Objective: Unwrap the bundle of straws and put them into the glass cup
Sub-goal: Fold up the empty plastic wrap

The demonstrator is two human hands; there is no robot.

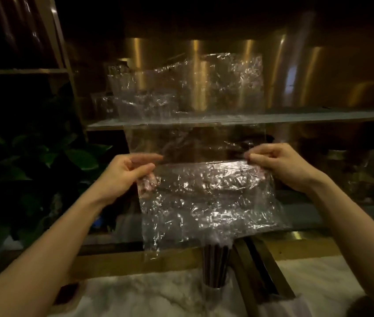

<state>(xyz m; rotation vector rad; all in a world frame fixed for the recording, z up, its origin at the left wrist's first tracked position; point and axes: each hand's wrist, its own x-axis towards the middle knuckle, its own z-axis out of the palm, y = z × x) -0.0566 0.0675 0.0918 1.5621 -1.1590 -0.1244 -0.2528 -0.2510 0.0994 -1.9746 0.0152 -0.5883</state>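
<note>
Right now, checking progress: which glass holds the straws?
The glass on the marble counter, below the plastic wrap; dark straws stand in it. Shelf glasses behind show none.

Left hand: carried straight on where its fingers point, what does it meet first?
Beyond the plastic wrap it pinches, the left hand points rightward at the right hand; depth unclear.

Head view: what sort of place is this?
Probably a bar or café counter, dimly lit. It has a marble-look countertop and a glass shelf backed by brass-coloured panelling. Dark straws stand in a glass cup. A leafy plant sits at left.
</note>
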